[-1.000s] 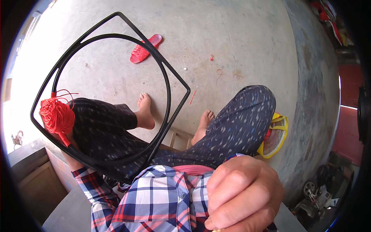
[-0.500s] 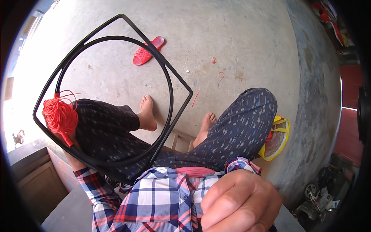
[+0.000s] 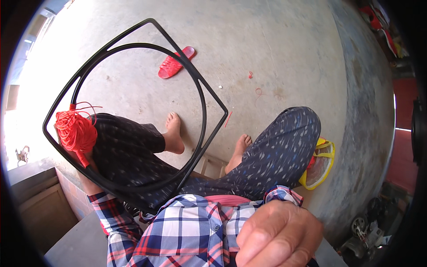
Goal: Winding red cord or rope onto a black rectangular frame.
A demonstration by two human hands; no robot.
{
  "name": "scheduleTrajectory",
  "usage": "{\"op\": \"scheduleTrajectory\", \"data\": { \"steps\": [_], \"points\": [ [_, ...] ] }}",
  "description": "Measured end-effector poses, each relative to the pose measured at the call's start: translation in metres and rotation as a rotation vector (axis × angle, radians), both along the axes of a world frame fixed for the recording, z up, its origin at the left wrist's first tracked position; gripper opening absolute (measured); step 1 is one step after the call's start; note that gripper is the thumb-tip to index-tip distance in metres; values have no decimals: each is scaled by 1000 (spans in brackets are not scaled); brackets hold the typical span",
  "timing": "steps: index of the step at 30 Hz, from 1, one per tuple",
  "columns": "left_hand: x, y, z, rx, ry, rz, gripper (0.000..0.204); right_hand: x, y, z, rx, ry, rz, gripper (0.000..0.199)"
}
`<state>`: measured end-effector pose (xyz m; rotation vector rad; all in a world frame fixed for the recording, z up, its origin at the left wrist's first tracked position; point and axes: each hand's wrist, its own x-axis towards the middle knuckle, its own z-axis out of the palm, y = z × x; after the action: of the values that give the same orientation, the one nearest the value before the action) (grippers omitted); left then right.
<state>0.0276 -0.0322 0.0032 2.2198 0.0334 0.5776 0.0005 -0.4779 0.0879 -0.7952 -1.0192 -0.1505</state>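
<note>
A black frame (image 3: 216, 92), a round ring inside a squarish outline with pointed corners, is held upright over my left leg. A thick bundle of red cord (image 3: 76, 132) sits on the ring's left side. Red wraps go tightly round the ring above and below it, and loose ends stick out at the top. My left hand (image 3: 87, 159) is behind the bundle, closed around the frame and cord; most of its fingers are hidden. Near my chest, my right hand (image 3: 279, 233) is closed with knuckles up. Whatever its fingers hold is hidden.
A red slipper (image 3: 176, 62) lies on the concrete floor beyond the frame, with red cord scraps (image 3: 259, 92) right of it. A yellow-edged clear bag (image 3: 321, 165) stands beside my right knee. Wheeled metal equipment (image 3: 362, 231) is at lower right, a wooden cabinet (image 3: 46, 207) at lower left.
The whole view has shifted slightly, so floor, legs and frame all appear a little lower and to the right. Both hands keep their closed shape, the left still at the cord bundle.
</note>
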Motion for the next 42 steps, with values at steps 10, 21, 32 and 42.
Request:
{"op": "scheduleTrajectory", "data": {
  "steps": [10,21,32,42],
  "points": [
    [53,7,34,-178,-14,-64,50,2,-1,-32,-538,58,-431,34],
    [49,-121,107,-1503,340,-703,57,-13,17,-137,-1550,244,-372,70],
    [43,-135,112,-1475,395,-784,51,-61,37,-76,-1370,185,212,30],
    [19,-169,130,-1256,516,-1103,69,26,7,-57,-206,848,-158,41]
  ]
}}
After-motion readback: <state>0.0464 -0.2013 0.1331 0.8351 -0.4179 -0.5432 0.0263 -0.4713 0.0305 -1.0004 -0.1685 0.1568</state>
